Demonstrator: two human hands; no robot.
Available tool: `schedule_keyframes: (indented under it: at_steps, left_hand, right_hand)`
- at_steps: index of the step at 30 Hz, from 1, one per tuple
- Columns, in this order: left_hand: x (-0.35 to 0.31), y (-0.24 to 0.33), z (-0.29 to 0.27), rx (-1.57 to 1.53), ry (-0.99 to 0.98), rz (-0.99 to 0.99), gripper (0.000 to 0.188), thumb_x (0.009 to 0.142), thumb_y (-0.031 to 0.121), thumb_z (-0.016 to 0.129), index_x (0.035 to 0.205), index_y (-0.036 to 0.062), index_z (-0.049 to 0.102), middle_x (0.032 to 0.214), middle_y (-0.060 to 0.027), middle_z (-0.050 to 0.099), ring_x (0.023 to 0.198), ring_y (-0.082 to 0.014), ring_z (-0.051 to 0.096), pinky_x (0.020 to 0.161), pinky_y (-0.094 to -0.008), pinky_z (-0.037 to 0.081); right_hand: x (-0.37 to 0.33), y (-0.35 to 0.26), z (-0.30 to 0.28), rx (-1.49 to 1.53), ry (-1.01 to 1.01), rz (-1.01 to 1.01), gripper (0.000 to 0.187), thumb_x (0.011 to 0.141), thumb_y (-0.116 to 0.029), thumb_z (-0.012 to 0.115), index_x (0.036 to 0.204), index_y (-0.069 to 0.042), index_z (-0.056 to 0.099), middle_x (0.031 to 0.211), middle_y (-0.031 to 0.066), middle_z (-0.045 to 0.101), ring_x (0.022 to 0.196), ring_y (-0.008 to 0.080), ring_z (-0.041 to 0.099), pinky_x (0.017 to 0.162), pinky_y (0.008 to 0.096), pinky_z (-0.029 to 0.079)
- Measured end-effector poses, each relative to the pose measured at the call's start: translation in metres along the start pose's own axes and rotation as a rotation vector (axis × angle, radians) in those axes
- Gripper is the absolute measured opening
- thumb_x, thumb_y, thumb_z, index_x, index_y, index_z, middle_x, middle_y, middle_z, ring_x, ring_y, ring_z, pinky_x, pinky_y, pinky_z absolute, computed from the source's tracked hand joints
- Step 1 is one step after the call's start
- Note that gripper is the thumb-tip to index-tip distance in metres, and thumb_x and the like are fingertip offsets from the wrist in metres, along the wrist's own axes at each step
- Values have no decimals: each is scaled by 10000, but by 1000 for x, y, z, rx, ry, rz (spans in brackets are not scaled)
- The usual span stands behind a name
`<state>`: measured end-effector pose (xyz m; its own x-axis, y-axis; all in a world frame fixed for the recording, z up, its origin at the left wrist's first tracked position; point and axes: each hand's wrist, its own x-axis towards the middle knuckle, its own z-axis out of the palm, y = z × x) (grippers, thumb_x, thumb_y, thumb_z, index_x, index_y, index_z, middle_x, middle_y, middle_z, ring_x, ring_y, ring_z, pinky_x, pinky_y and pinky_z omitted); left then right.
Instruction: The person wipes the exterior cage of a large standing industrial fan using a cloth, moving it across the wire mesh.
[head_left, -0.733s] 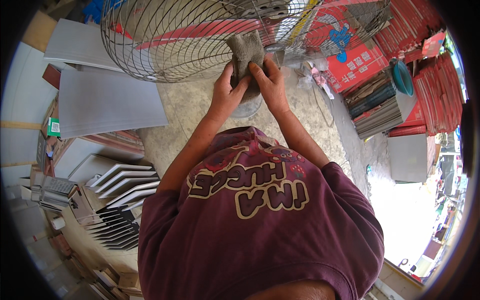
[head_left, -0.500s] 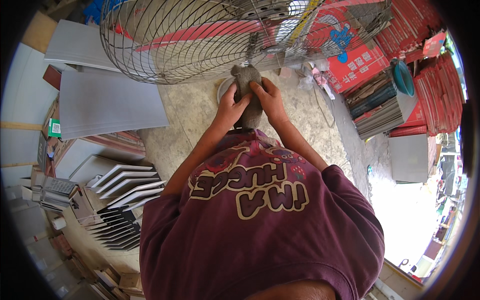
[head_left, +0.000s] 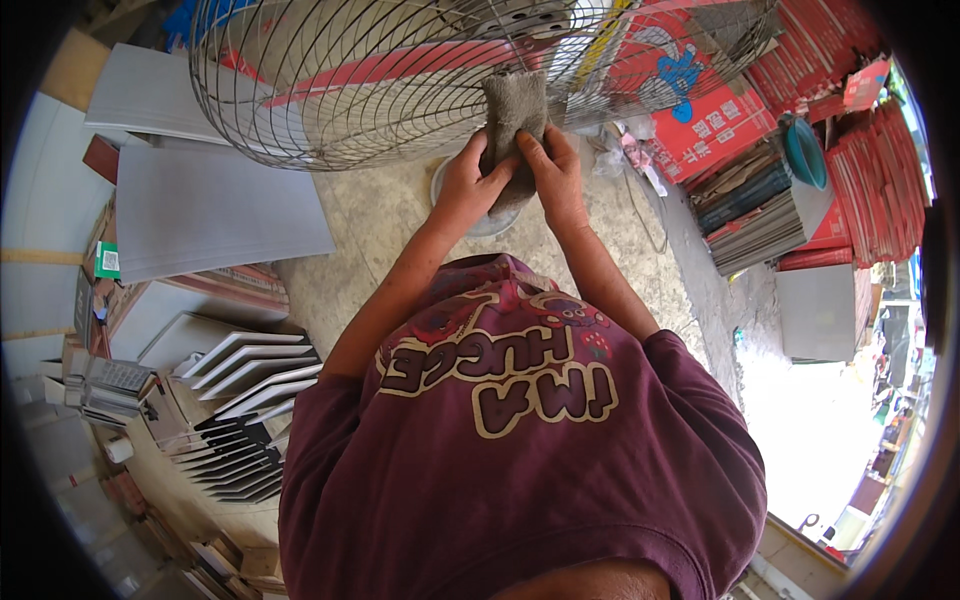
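Both hands hold a folded grey-brown cloth (head_left: 514,105) in front of my body. My left hand (head_left: 468,186) grips its left edge, and my right hand (head_left: 556,182) pinches the right side with the thumb on top. The upper end of the cloth rises in front of the wire cage of a large fan (head_left: 350,120); whether they touch I cannot tell. Red blades show through the wires. Below the hands, on the floor, is a pale round basin (head_left: 490,228), partly hidden by the hands and cloth.
Large grey panels (head_left: 220,205) lie at the left, above a rack of tilted sample boards (head_left: 250,365). Red cartons (head_left: 705,135) are stacked at the right, with a teal basin (head_left: 805,155) on nearby slabs. A thin cord (head_left: 645,215) lies on the concrete floor.
My hands have lifted the cloth up and slightly right, away from my body toward the fan. It now looks flatter and stands more upright, and more of the basin shows.
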<state>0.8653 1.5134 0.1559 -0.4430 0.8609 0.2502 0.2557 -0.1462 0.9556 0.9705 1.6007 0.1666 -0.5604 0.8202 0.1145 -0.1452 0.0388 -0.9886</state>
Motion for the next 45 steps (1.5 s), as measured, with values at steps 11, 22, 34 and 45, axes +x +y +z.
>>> schedule_keyframes:
  at_steps: [11,22,34,45]
  left_hand:
    - [-27,-2,10,53,-88,46,354,837,82,629,1150,-12,493,956,-91,608,888,-120,576,755,-278,480]
    - [-3,-3,17,33,-67,-93,391,838,110,625,1184,-3,483,1023,-103,613,925,-139,583,808,-283,468]
    - [-17,31,8,34,23,166,388,853,105,617,1192,-13,470,999,-87,603,905,-132,572,789,-270,465]
    - [-47,-13,-4,-198,70,-133,367,878,66,580,1212,-7,447,1081,-77,574,981,-123,556,840,-262,453]
  right_hand:
    - [-43,2,-12,105,47,46,210,902,-183,583,1034,-20,566,894,-11,573,810,58,479,709,203,406]
    - [-14,5,-19,88,57,199,264,878,-211,591,1031,4,591,884,6,596,799,66,509,703,215,416]
    - [-27,-25,-5,145,-15,-42,263,891,-173,593,1096,-10,563,902,-2,580,819,63,485,720,204,412]
    - [-23,15,8,-197,-156,172,283,854,-242,605,976,13,594,771,32,582,717,87,496,646,252,433]
